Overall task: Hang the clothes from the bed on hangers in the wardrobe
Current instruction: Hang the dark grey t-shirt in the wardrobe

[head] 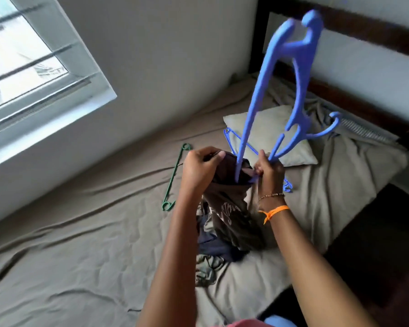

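Note:
A blue plastic hanger [281, 74] stands on end above the bed, one arm pushed down into the neck of a dark brown printed T-shirt [229, 213]. My left hand [200, 169] grips the shirt's collar on the left. My right hand [268, 172] holds the hanger's lower end together with the collar's right side. The shirt hangs down over a small pile of dark clothes [210, 251] on the bed [80, 244].
A green hanger [174, 177] lies on the sheet left of my hands. Another blue hanger [232, 142] lies partly behind them, against a pillow [267, 131]. The dark headboard [354, 27] is at the back right, a window [26, 67] on the left wall.

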A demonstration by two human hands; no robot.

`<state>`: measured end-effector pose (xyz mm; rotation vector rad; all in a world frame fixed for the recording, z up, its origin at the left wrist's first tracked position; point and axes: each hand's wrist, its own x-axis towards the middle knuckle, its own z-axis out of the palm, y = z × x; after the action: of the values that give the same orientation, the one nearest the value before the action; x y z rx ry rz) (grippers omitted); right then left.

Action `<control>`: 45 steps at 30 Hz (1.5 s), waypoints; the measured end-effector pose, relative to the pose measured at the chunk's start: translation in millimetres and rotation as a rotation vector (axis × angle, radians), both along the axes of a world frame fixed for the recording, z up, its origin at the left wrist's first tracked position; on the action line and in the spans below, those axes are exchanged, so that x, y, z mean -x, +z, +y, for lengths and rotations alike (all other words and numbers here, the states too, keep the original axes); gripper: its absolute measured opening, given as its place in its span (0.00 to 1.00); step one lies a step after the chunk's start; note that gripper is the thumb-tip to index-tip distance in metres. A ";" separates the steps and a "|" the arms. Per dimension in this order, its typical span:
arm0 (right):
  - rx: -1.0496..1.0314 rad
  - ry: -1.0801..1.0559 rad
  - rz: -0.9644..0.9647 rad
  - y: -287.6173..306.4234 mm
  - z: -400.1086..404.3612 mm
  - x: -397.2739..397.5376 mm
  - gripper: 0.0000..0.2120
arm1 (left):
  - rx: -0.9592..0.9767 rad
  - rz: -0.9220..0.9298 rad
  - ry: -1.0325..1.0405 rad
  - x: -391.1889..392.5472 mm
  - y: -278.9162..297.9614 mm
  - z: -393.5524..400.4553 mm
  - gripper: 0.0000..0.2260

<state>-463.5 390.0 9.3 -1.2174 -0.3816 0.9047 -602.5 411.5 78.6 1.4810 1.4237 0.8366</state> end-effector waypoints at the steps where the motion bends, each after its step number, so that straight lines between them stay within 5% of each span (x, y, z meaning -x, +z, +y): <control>1: 0.014 -0.003 -0.102 0.2 -9.5 -0.9 0.15 | -0.012 -0.038 0.017 6.3 5.6 -2.3 0.08; 3: 0.004 0.015 -0.293 7.9 -20.9 -3.9 0.09 | -0.001 -0.088 0.023 14.0 17.0 -3.9 0.09; 7: -0.055 0.036 -0.565 21.4 -34.3 -11.8 0.13 | 0.095 -0.166 -0.035 13.6 28.4 -19.6 0.10; 12: 0.166 -0.079 -0.820 18.3 -59.9 -42.4 0.17 | 0.463 -0.851 -0.003 43.1 42.9 -39.1 0.17; 15: 0.265 -0.023 -0.872 13.7 -73.1 -56.1 0.24 | 0.543 -0.959 -0.009 58.3 44.7 -49.2 0.28; 19: 0.345 -0.012 -0.918 14.5 -78.9 -58.2 0.24 | 0.534 -0.982 -0.076 59.3 47.4 -63.9 0.36; 25: 0.337 0.020 -0.943 25.5 -92.5 -58.8 0.21 | 0.491 -0.942 0.021 51.5 50.6 -67.5 0.31; 29: 0.202 0.299 -0.762 27.6 -104.3 -68.4 0.18 | 0.369 -0.793 0.137 44.2 44.2 -61.2 0.19; 34: 0.082 0.206 -0.546 31.6 -121.0 -72.1 0.04 | 0.249 -0.676 0.124 35.3 34.7 -63.7 0.19; 41: 0.073 0.166 -0.533 43.2 -121.3 -81.5 0.04 | 0.371 -0.807 -0.112 42.2 32.7 -58.6 0.21; 45: 0.084 0.192 -0.558 42.8 -120.8 -81.0 0.03 | 0.443 -0.832 -0.066 41.4 31.0 -55.5 0.18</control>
<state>-382.5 269.1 52.1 -1.5250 -0.9261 0.7354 -643.9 356.0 109.6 0.6957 0.8391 0.8772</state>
